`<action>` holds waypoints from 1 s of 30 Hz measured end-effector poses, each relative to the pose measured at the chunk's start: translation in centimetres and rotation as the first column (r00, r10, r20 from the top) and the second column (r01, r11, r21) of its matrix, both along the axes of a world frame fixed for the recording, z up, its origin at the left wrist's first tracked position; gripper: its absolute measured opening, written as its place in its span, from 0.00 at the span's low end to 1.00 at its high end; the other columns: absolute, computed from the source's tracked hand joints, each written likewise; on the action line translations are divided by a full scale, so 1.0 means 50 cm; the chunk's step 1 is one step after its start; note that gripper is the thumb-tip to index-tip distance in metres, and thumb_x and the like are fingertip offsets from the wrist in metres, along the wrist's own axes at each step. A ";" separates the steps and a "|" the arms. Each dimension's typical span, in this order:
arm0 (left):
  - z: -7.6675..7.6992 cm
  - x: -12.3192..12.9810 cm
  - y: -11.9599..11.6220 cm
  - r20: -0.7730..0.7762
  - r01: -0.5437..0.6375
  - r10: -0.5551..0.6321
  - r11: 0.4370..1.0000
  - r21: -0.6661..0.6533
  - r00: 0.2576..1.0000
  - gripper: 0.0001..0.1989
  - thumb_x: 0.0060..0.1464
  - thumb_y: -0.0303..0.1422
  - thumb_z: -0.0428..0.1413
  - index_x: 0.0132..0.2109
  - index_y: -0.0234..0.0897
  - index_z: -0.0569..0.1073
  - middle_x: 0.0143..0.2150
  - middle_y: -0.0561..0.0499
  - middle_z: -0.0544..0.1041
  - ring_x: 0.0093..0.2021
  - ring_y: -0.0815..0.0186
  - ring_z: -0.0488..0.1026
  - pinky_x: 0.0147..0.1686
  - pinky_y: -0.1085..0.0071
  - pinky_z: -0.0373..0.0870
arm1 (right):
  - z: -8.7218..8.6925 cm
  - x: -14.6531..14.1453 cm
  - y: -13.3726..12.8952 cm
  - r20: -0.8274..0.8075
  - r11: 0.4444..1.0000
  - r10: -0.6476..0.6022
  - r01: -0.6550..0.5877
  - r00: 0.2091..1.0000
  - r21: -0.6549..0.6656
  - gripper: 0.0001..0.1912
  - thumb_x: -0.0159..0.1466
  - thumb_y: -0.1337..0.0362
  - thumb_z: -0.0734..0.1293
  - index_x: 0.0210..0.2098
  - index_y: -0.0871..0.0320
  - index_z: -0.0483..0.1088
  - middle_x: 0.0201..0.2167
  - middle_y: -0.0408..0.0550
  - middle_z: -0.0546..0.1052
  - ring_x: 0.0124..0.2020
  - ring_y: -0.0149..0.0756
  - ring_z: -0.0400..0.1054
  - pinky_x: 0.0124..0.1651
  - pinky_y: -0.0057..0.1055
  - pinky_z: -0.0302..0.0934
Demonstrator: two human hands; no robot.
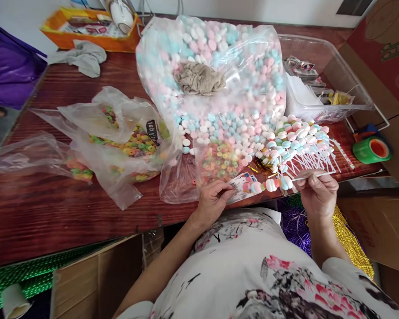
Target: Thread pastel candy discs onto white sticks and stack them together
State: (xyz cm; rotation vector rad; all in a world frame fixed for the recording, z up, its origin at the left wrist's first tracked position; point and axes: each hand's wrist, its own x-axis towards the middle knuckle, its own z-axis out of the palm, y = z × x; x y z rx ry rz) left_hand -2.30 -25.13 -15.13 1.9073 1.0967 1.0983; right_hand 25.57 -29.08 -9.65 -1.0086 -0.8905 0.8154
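Note:
My right hand (319, 190) pinches the white stick of a candy skewer (271, 184), held level at the table's front edge. Pastel candies and ring-shaped pieces are threaded along its left part. My left hand (214, 199) pinches the left end of a small printed plastic bag (242, 186). The skewer's left end overlaps this bag; whether it lies inside or on top I cannot tell. Just behind my right hand is a pile of finished candy skewers (295, 137), their white sticks pointing toward me. Gold twist ties (264, 166) lie beside the pile.
A large clear bag of pastel candies (216, 115) fills the middle, with a brown cloth (199, 79) on it. Bags of ring candies (129, 146) lie left. At right are a clear plastic bin (332, 48), green tape (369, 150) and cardboard boxes. An orange tray (58, 42) stands back left.

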 end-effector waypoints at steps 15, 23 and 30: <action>0.021 -0.025 0.016 -0.027 0.103 -0.100 0.979 0.175 0.995 0.06 0.60 0.32 0.58 0.35 0.36 0.75 0.34 0.48 0.79 0.36 0.67 0.76 0.39 0.69 0.75 | 0.040 -0.041 0.047 0.248 0.976 0.192 -0.212 0.950 0.059 0.03 0.61 0.62 0.72 0.32 0.53 0.79 0.26 0.45 0.80 0.29 0.38 0.75 0.29 0.34 0.70; 0.039 -0.019 0.025 -0.024 0.202 -0.200 0.973 0.112 0.979 0.13 0.60 0.33 0.58 0.51 0.35 0.74 0.46 0.42 0.80 0.46 0.61 0.77 0.48 0.63 0.74 | 0.064 -0.061 0.066 0.187 0.923 0.363 -0.380 0.913 0.062 0.06 0.62 0.59 0.72 0.32 0.54 0.80 0.24 0.44 0.79 0.23 0.33 0.72 0.25 0.31 0.68; 0.085 0.005 0.006 0.137 0.428 -0.407 0.879 -0.211 0.903 0.16 0.63 0.36 0.55 0.56 0.37 0.71 0.45 0.46 0.80 0.43 0.62 0.78 0.41 0.67 0.76 | 0.112 -0.053 0.084 0.389 0.886 0.399 -0.458 0.831 0.071 0.04 0.63 0.65 0.70 0.35 0.50 0.79 0.25 0.41 0.79 0.26 0.32 0.73 0.30 0.32 0.70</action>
